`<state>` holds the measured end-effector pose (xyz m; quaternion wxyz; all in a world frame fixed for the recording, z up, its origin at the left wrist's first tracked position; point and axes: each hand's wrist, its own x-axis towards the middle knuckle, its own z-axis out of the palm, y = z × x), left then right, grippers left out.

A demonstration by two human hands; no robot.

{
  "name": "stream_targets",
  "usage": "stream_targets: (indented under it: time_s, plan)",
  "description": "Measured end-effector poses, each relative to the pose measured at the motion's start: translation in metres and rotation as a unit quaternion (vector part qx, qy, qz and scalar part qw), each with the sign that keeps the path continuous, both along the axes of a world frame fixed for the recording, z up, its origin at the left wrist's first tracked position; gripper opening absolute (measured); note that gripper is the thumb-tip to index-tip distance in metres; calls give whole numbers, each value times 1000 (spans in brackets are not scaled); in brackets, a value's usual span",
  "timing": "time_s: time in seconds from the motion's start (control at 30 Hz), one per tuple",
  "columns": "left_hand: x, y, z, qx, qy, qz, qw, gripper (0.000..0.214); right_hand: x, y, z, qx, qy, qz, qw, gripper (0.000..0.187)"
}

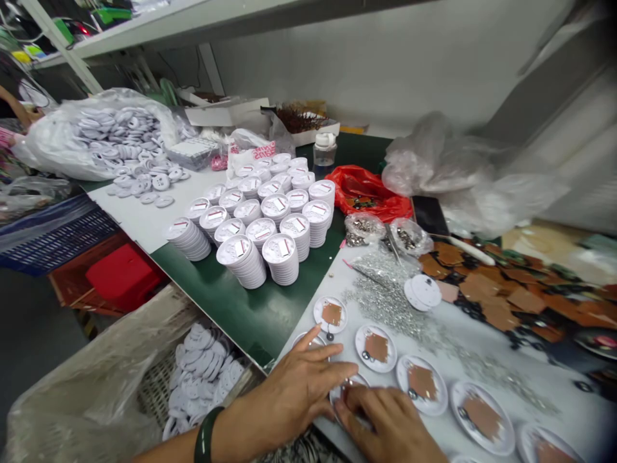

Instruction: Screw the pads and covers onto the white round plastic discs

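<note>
My left hand (301, 382) lies over the near edge of the white work surface, its fingers stretched out and apart, partly covering two round white plastic discs. My right hand (388, 421) is curled with its fingers together at the white disc (355, 379) beside the left hand; what its fingertips hold is hidden. Around them lie similar discs, each bearing a brown square board and a small black round part: one white disc (392, 358) just beyond, another white disc (439, 402) to the right. A further disc carries a brown board (331, 314) past my left fingertips.
Stacks of white discs (277, 206) stand on the green mat (216, 292). Small metal parts (385, 292), brown boards (486, 289) and a red bag (369, 193) lie at right. A bin of white discs (202, 366) sits below left. A shelf (193, 22) overhangs the back.
</note>
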<state>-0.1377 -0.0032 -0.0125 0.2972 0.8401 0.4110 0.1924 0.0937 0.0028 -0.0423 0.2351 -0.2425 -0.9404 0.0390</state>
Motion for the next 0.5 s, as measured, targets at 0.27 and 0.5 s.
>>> stream_targets:
  time_s: [0.27, 0.5]
  plan:
    - [1, 5, 2, 1, 12, -10, 1000, 60, -19, 17, 7, -50, 95, 11, 994, 38]
    - [2, 6, 6, -21, 28, -4, 999, 56, -15, 4, -2, -50, 64, -16, 997, 44]
